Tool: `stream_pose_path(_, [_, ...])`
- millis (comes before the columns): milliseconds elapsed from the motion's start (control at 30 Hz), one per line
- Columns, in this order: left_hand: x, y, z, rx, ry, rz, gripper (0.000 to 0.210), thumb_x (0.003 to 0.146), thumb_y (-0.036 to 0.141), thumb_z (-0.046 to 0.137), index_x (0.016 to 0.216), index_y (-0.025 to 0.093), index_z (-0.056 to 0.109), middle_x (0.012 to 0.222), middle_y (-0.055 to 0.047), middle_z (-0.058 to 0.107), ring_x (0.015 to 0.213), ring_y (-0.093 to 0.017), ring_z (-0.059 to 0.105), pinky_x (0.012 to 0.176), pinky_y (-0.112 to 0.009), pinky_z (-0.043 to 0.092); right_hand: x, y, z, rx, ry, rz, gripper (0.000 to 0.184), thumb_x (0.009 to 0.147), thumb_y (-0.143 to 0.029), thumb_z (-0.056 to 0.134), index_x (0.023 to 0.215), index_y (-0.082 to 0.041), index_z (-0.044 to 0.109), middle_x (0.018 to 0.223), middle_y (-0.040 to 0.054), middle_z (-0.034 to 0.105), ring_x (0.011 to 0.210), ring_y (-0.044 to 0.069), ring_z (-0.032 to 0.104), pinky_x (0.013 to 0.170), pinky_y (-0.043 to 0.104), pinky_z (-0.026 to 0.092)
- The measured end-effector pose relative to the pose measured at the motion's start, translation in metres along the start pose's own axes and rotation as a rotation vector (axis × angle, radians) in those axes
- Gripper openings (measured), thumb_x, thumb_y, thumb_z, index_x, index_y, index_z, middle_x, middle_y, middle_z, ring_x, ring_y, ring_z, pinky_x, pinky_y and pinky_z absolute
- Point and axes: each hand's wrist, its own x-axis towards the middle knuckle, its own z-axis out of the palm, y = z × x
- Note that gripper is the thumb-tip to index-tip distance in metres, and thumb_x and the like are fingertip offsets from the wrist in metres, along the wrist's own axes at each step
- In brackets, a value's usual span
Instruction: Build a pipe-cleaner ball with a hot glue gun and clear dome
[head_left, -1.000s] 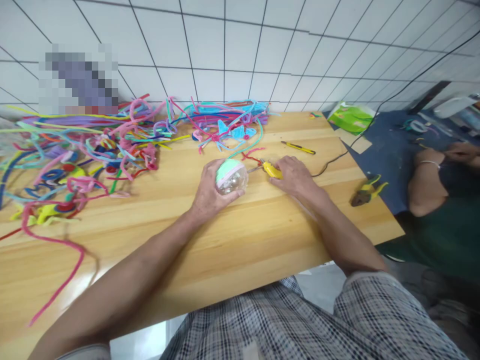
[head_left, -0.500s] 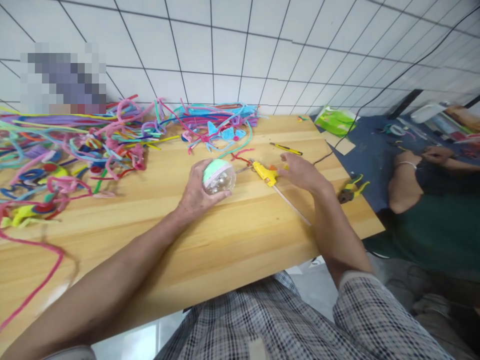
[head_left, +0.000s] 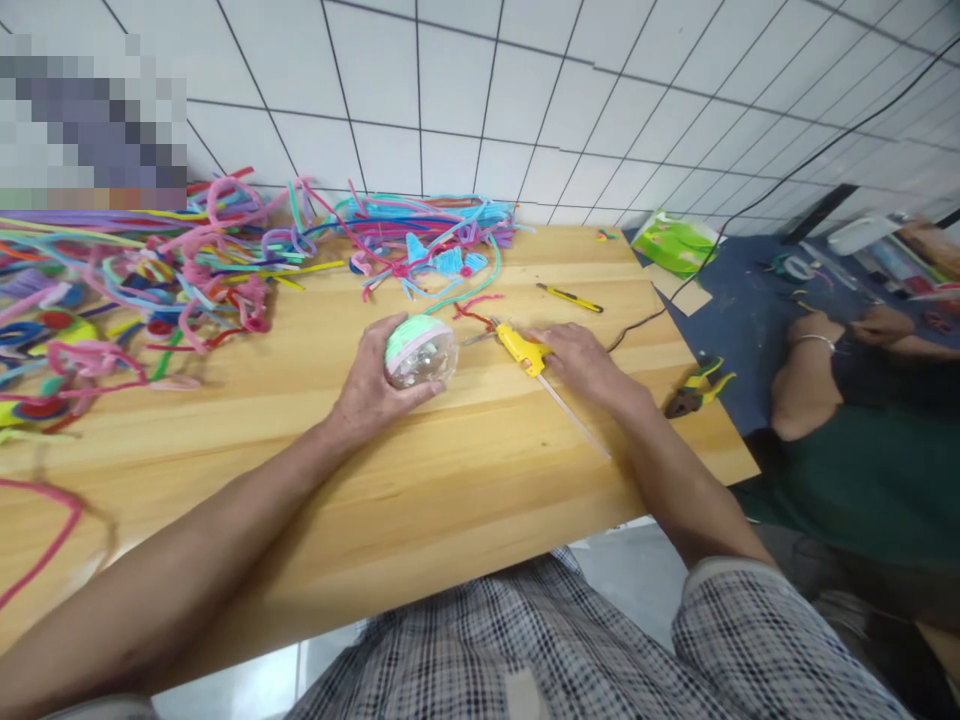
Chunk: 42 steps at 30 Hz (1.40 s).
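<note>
Head view: where is the clear sphere (head_left: 429,364), and how is it held?
Just left of centre, over the wooden table (head_left: 465,480). It is cupped by the left hand (head_left: 373,382); fingers are curved round the far side, thumb is laid along the near side. Opening is about sphere-wide. Green cover (head_left: 417,328) is seen on the upper part, pale band below it.

Right side?
Yellow glue gun (head_left: 516,347) is met at its grip end by the right hand (head_left: 589,362). Fingers are partly bent, near the gun body. Whether the grip is fully closed on cannot be told; the palm side is hidden.

How should this be handled well?
Judgement only: sphere best steadied with light, even pressure, since a thin shell may slip or flex. Gun best taken by the grip alone; nozzle (head_left: 493,322) to be treated as hot and pointed clear of the left fingers.

Snag risks?
Glue stick (head_left: 576,415) is stuck out from the rear, so room should be left for it. Cord (head_left: 646,324) is run off past the right hand; slack is advisable. Red stem (head_left: 475,307) is lying just beside the nozzle and could be caught.
</note>
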Motion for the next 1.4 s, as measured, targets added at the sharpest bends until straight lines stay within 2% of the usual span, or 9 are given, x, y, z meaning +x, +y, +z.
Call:
stream_pose_path(133, [0.0, 0.001, 0.0, -0.025, 0.011, -0.014, 0.102, 0.08, 0.056, 0.095, 0.163, 0.027, 0.042, 0.159, -0.016, 0.056, 0.15, -0.037, 0.059, 0.129, -0.057, 0.051, -0.001, 0.012, -0.005, 0.042, 0.012, -0.034, 0.053, 0.097, -0.015, 0.059, 0.147, -0.02, 0.073, 0.137, 0.0157, 0.08, 0.129, 0.034, 0.073, 0.117, 0.054, 0.055])
stream_pose_path(367, [0.001, 0.0, 0.001, -0.02, 0.018, 0.008, 0.101, 0.08, 0.057, 0.094, 0.162, 0.027, 0.044, 0.156, -0.015, 0.058, 0.148, -0.037, 0.061, 0.128, -0.056, 0.052, -0.007, 0.063, -0.017, 0.164, 0.05, 0.189, 0.055, 0.089, -0.019, 0.07, 0.143, -0.026, 0.077, 0.146, 0.0109, 0.079, 0.138, 0.035, 0.072, 0.123, 0.058, 0.054])
stream_pose_path(467, [0.0, 0.001, 0.0, -0.036, 0.0, -0.034, 0.102, 0.081, 0.059, 0.093, 0.163, 0.027, 0.042, 0.159, -0.016, 0.055, 0.151, -0.037, 0.058, 0.13, -0.058, 0.049, -0.002, 0.085, -0.024, 0.212, 0.094, 0.237, 0.048, 0.094, -0.031, 0.07, 0.141, -0.026, 0.077, 0.143, 0.0105, 0.08, 0.133, 0.034, 0.074, 0.119, 0.055, 0.056])
stream_pose_path(567, [0.0, 0.002, 0.001, -0.056, -0.008, -0.069, 0.102, 0.081, 0.059, 0.093, 0.163, 0.027, 0.041, 0.159, -0.016, 0.054, 0.152, -0.037, 0.057, 0.131, -0.059, 0.048, 0.018, 0.102, -0.026, 0.152, 0.189, 0.379, 0.044, 0.096, -0.033, 0.066, 0.135, -0.02, 0.078, 0.14, 0.0153, 0.079, 0.126, 0.033, 0.074, 0.115, 0.053, 0.057])
stream_pose_path(767, [0.0, 0.002, 0.001, -0.061, -0.009, -0.09, 0.1, 0.082, 0.057, 0.093, 0.162, 0.027, 0.042, 0.158, -0.016, 0.054, 0.151, -0.038, 0.057, 0.13, -0.06, 0.049, 0.071, 0.126, -0.016, 0.066, 0.134, 0.501, 0.024, 0.087, -0.023, 0.068, 0.107, -0.017, 0.081, 0.118, 0.0164, 0.083, 0.107, 0.031, 0.073, 0.101, 0.047, 0.059])
stream_pose_path(1000, [0.0, -0.001, 0.003, -0.063, -0.003, -0.084, 0.102, 0.08, 0.055, 0.095, 0.163, 0.03, 0.041, 0.159, -0.015, 0.055, 0.151, -0.038, 0.058, 0.13, -0.06, 0.049, 0.108, 0.141, -0.029, 0.015, 0.221, 0.593, 0.033, 0.095, -0.029, 0.064, 0.123, -0.016, 0.077, 0.131, 0.0218, 0.078, 0.117, 0.036, 0.07, 0.108, 0.057, 0.056])
stream_pose_path(1133, [0.0, -0.001, 0.003, -0.06, -0.004, -0.084, 0.101, 0.081, 0.054, 0.094, 0.163, 0.029, 0.041, 0.159, -0.015, 0.055, 0.152, -0.038, 0.058, 0.131, -0.06, 0.049, 0.068, 0.116, -0.042, 0.017, 0.223, 0.459, 0.046, 0.092, -0.022, 0.062, 0.137, -0.023, 0.074, 0.137, 0.0136, 0.077, 0.125, 0.034, 0.07, 0.117, 0.054, 0.054])
stream_pose_path(1267, [0.001, 0.0, 0.0, -0.06, -0.014, -0.08, 0.101, 0.081, 0.056, 0.094, 0.163, 0.03, 0.041, 0.159, -0.014, 0.055, 0.151, -0.038, 0.058, 0.131, -0.06, 0.049, 0.001, 0.07, -0.034, 0.002, 0.049, 0.114, 0.06, 0.086, -0.015, 0.063, 0.145, -0.024, 0.072, 0.136, 0.0127, 0.079, 0.127, 0.036, 0.072, 0.115, 0.056, 0.056])
stream_pose_path(1400, [0.002, -0.001, 0.0, -0.038, -0.003, -0.077, 0.103, 0.078, 0.056, 0.095, 0.162, 0.03, 0.042, 0.158, -0.013, 0.056, 0.15, -0.038, 0.059, 0.13, -0.06, 0.05, -0.021, 0.046, -0.019, -0.081, -0.003, 0.085, 0.055, 0.094, -0.025, 0.065, 0.148, -0.018, 0.07, 0.144, 0.0193, 0.075, 0.135, 0.038, 0.068, 0.12, 0.058, 0.052])
